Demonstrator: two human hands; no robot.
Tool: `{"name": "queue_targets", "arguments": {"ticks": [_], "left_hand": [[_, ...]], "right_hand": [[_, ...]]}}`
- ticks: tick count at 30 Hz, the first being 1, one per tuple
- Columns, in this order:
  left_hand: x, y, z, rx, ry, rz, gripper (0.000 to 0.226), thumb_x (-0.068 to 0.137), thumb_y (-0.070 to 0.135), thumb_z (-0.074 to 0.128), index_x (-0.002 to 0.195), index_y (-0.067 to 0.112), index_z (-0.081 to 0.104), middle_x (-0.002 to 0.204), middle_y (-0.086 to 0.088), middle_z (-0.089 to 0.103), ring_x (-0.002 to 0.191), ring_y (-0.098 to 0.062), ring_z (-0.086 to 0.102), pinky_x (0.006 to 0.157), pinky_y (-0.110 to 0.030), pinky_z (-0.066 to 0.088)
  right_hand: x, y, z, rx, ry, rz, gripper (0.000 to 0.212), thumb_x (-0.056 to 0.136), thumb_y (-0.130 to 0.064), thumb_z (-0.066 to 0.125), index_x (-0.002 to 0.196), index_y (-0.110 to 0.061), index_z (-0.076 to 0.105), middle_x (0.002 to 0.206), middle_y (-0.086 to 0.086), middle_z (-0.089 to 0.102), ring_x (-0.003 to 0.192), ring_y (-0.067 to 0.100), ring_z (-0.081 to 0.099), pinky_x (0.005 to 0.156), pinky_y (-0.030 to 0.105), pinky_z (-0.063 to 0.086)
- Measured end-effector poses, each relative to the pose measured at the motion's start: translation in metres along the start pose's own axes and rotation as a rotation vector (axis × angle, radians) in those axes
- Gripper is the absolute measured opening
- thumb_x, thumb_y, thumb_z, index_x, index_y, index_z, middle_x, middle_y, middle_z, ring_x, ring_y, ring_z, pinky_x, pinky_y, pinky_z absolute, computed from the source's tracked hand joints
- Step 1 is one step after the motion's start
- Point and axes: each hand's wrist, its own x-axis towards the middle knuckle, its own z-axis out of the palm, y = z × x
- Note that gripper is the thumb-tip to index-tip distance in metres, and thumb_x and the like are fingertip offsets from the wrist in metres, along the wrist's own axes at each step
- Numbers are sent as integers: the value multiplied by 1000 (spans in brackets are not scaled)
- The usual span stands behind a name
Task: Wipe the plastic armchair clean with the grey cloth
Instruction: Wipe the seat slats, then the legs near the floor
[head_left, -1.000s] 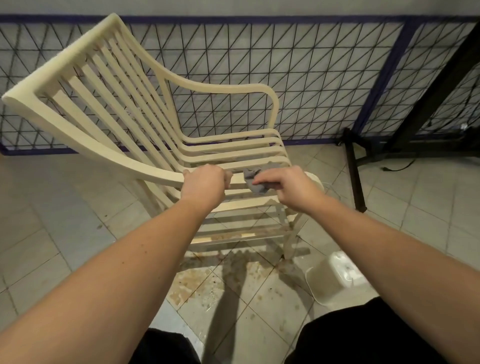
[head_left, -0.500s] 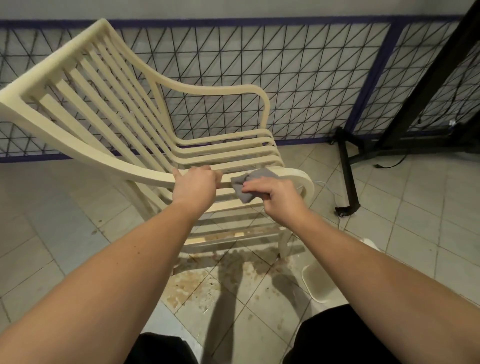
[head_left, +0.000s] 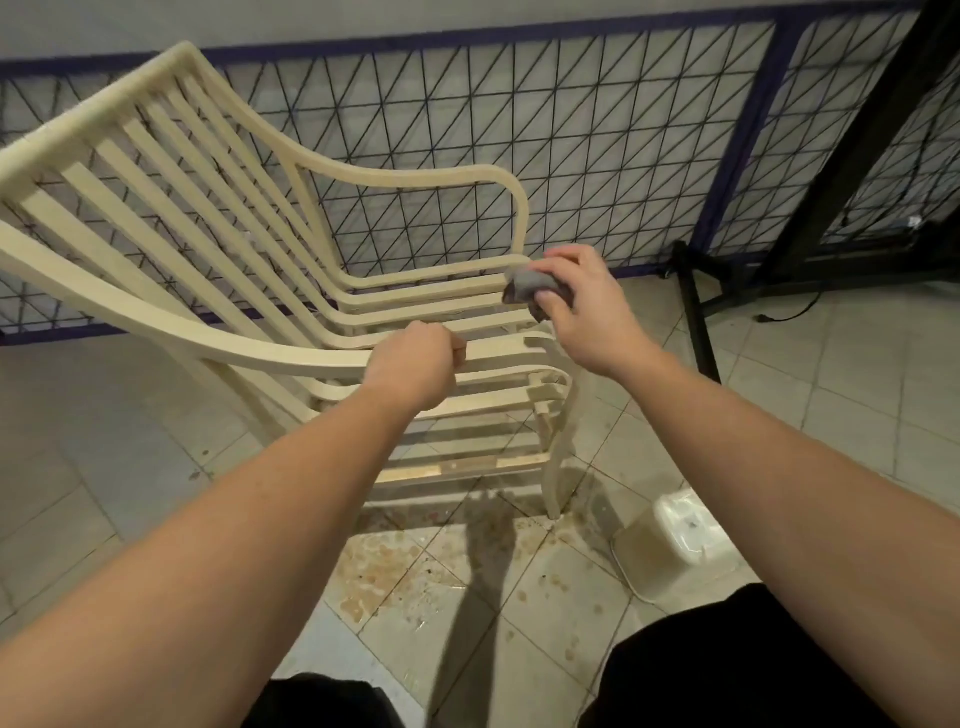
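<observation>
The right hand is pinching the bunched grey cloth against the front ends of the plastic armchair seat slats. Nearer the body, the left hand is gripping the near armrest. Behind the cloth a wire fence is standing; below the right forearm a white bucket is sitting on the stained tile floor.

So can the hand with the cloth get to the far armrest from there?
Probably yes. The right hand holds the grey cloth by the seat slats' front ends, just below the far armrest. Only open air lies between them. The left hand grips the near armrest, out of the way.
</observation>
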Motion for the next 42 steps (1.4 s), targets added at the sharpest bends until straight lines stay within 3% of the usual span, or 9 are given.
{"name": "queue_targets", "arguments": {"ticks": [5,11,17,21,25,28,33,38,42], "left_hand": [[6,-4,5,6,95,-68,18,98,30,59,105,31,76,88,-1,64,76,-28,56,67,-34,43],[0,0,11,-19,135,-58,27,91,10,57,89,31,73,80,2,65,78,-28,59,64,-31,40],[-3,3,8,-32,126,-68,36,86,0,55,93,29,75,93,0,70,83,-30,62,72,-36,55],[-2,6,1,-35,101,-88,26,92,9,59,90,30,75,90,0,64,80,-29,58,70,-35,50],[0,6,-1,-55,94,-112,28,93,11,59,74,31,67,88,1,64,80,-28,58,67,-33,46],[0,6,2,-57,91,-107,28,92,8,59,81,29,73,91,2,68,81,-28,61,70,-35,52],[1,5,3,-23,90,-80,23,94,9,59,89,26,75,91,-2,70,84,-29,64,74,-38,56],[3,6,5,5,87,-81,24,95,13,59,90,30,73,86,-1,67,81,-29,61,72,-38,56],[4,5,6,2,82,-93,25,95,13,59,86,33,72,80,0,63,78,-30,59,69,-37,53]], "right_hand": [[7,5,38,-105,-341,-83,27,95,-15,54,114,-30,66,112,-8,69,103,13,58,96,39,49],[-46,20,44,-115,-218,-283,53,79,15,59,115,-20,74,121,-3,71,122,14,60,112,34,42],[-15,15,-6,-34,43,-111,40,88,4,57,117,-21,72,112,-8,70,108,7,61,102,27,48],[-21,9,19,-17,-208,-55,38,95,-9,58,125,-30,66,112,-24,64,99,-18,52,96,17,46],[-61,35,48,-41,-85,-168,55,82,13,61,122,-24,70,127,-12,65,130,3,50,120,30,29],[-71,39,31,70,50,-133,57,81,16,58,117,-26,70,119,-14,66,121,7,61,111,28,43],[-30,36,-13,475,353,308,34,97,-5,57,124,-23,67,114,-13,68,110,3,63,96,29,55],[-20,18,5,339,-19,139,38,96,-5,57,127,-26,66,118,-7,65,92,-6,62,75,11,53],[-58,34,54,125,14,-52,51,84,10,60,124,-21,69,128,-12,64,126,1,53,116,27,34]]}}
